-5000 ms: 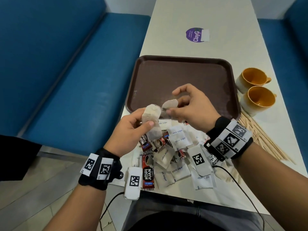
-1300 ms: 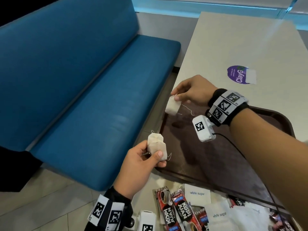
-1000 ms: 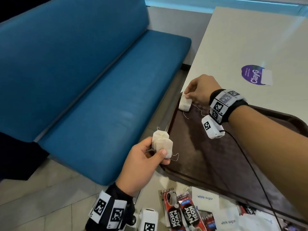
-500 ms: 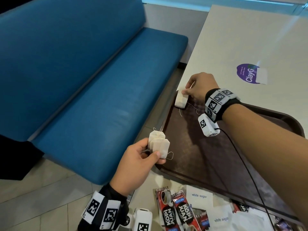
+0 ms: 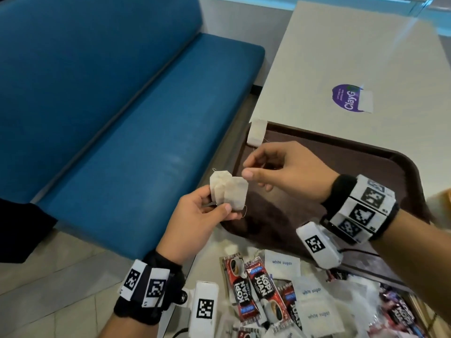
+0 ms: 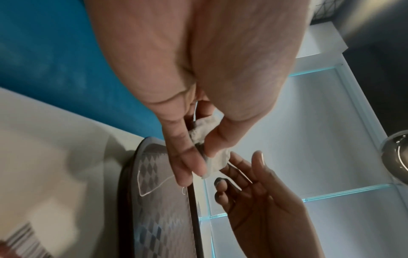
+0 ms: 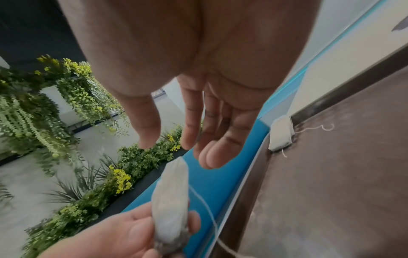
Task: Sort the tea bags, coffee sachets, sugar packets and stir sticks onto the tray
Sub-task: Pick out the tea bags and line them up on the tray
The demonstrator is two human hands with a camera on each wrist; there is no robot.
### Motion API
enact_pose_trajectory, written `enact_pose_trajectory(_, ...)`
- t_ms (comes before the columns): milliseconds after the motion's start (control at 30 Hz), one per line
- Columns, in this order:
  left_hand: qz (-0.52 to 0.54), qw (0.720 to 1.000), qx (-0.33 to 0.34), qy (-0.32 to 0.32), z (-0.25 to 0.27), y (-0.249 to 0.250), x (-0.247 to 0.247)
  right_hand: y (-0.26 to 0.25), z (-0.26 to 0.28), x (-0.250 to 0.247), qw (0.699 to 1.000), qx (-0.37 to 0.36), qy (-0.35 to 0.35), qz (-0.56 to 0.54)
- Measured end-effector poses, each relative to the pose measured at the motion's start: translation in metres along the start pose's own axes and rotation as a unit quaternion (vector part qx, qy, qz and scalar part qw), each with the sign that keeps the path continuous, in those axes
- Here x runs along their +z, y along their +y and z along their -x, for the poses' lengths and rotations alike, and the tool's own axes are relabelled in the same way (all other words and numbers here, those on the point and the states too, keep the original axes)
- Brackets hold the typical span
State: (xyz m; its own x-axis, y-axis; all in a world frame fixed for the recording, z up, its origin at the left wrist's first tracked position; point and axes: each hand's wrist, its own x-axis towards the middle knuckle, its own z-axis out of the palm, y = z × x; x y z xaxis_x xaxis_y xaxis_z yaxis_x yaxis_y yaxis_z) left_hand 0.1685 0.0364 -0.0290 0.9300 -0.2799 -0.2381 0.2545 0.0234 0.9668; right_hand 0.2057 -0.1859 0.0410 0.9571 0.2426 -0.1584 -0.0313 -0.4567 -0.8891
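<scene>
**You reach for the next tea bag over the tray's near-left corner**

Your left hand (image 5: 195,215) pinches two tea bags (image 5: 228,191) by their lower edges; your right hand (image 5: 280,172), fingers apart and empty, closes in. One tea bag (image 5: 255,132) lies in the brown tray's (image 5: 366,181) far-left corner. They look light, soft and tearable: pinch a top corner gently.

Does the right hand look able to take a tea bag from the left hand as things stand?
Probably yes. The right hand is open beside the tea bags that the left hand pinches, whose upper halves stick out free, and nothing lies between.
</scene>
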Motion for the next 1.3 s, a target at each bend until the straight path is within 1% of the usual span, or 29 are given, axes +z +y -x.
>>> enact_pose_trajectory(167, 0.014, 1.0, 0.011, -0.007, 0.001, 0.003, 0.003, 0.008, 0.007, 0.009, 1.0, 0.0, 0.006, 0.02)
enact_pose_trajectory(267, 0.021, 1.0, 0.011, -0.003, 0.0, 0.003, 0.004, 0.01, 0.004, 0.01, 1.0, -0.017, -0.005, 0.02)
enact_pose_trajectory(433, 0.026, 0.998, -0.004, 0.059, -0.003, 0.0, 0.001, 0.015, -0.011, -0.005, 0.997, -0.032, 0.048, 0.043)
enact_pose_trajectory(500, 0.028, 0.997, -0.011, 0.074, -0.005, -0.003, -0.001, 0.025, -0.027, -0.018, 0.995, -0.012, 0.082, 0.055)
enact_pose_trajectory(600, 0.018, 0.997, -0.02, 0.075, -0.006, -0.005, -0.003, 0.042, -0.054, -0.036, 0.985, 0.041, 0.129, 0.102)
enact_pose_trajectory(667, 0.009, 0.997, -0.026, 0.072, -0.007, -0.006, -0.004, 0.048, -0.068, -0.042, 0.982, 0.065, 0.126, 0.126)
enact_pose_trajectory(700, 0.005, 0.997, -0.029, 0.073, -0.007, -0.007, -0.005, 0.048, -0.073, -0.043, 0.983, 0.072, 0.11, 0.124)
enact_pose_trajectory(800, -0.011, 0.997, -0.034, 0.075, -0.007, -0.008, -0.007, 0.044, -0.084, -0.042, 0.991, 0.089, 0.04, 0.087)
enact_pose_trajectory(867, -0.025, 0.996, -0.036, 0.075, -0.007, -0.008, -0.009, 0.043, -0.091, -0.042, 0.993, 0.1, 0.026, 0.054)
enact_pose_trajectory(933, -0.034, 0.996, -0.037, 0.072, -0.008, -0.008, -0.011, 0.047, -0.101, -0.042, 0.991, 0.116, 0.054, 0.048)
enact_pose_trajectory(1067, -0.039, 0.996, -0.036, 0.072, -0.01, -0.007, -0.012, 0.054, -0.118, -0.039, 0.978, 0.146, 0.114, 0.1)
enact_pose_trajectory(1300, -0.045, 0.996, -0.038, 0.066, -0.009, -0.004, -0.012, 0.046, -0.121, -0.035, 0.973, 0.154, 0.128, 0.117)
